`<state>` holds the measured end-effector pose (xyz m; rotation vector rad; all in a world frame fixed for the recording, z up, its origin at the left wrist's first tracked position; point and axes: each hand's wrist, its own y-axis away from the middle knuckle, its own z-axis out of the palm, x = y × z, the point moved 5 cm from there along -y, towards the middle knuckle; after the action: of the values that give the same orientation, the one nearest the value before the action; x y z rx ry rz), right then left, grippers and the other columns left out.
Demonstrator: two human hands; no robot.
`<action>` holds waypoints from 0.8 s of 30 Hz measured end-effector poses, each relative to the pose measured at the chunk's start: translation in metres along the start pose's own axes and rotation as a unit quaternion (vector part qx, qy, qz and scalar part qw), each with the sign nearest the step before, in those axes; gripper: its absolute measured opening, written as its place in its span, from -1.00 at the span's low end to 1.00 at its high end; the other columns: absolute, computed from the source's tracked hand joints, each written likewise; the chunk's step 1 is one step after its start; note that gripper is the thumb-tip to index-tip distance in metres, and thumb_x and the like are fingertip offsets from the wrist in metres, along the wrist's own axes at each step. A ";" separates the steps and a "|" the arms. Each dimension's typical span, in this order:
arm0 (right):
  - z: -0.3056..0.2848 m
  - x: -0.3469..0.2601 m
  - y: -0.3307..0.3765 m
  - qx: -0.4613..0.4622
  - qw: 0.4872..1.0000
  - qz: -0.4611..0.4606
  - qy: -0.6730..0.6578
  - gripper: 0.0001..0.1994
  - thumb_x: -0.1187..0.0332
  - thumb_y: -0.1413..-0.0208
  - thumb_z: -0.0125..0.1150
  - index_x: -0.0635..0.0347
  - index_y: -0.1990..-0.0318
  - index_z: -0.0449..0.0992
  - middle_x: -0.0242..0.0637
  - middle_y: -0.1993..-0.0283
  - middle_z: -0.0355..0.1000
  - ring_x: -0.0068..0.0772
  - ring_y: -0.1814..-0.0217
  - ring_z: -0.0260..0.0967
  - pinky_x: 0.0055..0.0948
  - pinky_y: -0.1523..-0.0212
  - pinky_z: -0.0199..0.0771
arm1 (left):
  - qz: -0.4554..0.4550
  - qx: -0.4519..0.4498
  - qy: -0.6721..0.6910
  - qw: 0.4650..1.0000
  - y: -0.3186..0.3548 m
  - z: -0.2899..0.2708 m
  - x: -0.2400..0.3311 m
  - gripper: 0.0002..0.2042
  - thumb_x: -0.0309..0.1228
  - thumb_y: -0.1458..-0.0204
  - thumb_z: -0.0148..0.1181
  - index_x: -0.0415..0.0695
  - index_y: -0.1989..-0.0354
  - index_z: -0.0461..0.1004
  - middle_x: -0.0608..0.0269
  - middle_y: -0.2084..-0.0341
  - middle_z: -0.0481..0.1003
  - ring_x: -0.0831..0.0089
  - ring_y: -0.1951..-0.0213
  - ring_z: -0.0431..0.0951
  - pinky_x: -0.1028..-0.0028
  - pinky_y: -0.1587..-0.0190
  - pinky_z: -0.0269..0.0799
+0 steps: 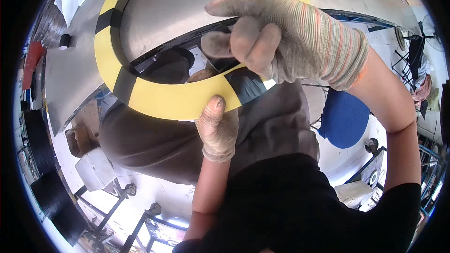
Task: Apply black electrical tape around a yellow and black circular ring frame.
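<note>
A flat yellow ring (164,99) with black bands lies partly over a grey metal surface, its near edge reaching above my lap. My left hand (219,131), in a worn knit glove, grips that near edge, thumb on top and the other fingers hidden beneath. My right hand (281,37), in a striped knit glove, is over the ring's right side. One finger stretches out to the left while others curl in; whatever they may hold is hidden. Just below those curled fingers is a black band (246,85) on the ring, with a small white patch beside it.
The grey metal tabletop (70,77) extends around the ring, with a small black cylinder (64,41) at left. A blue stool seat (344,118) stands at right. Wheeled metal frames (130,189) are on the floor at lower left.
</note>
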<state>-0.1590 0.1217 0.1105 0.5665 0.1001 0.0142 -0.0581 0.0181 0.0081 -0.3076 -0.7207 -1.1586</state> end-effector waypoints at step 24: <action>-0.118 0.001 0.037 -0.207 0.848 -0.253 0.417 -0.39 0.21 -0.33 0.18 0.31 -0.42 0.20 0.12 -0.20 0.39 -0.14 -0.12 0.57 -0.34 0.06 0.72 | 0.001 0.021 -0.009 1.000 0.000 -0.016 -0.003 -0.33 -0.15 -0.02 0.37 -0.20 -0.28 0.34 0.12 -0.07 0.49 0.18 -0.14 0.51 0.15 -0.24 0.39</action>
<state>-0.1687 0.2159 0.0317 0.0478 1.0760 -0.2317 -0.0527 0.0109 -0.0059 -0.2835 -0.7583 -1.1387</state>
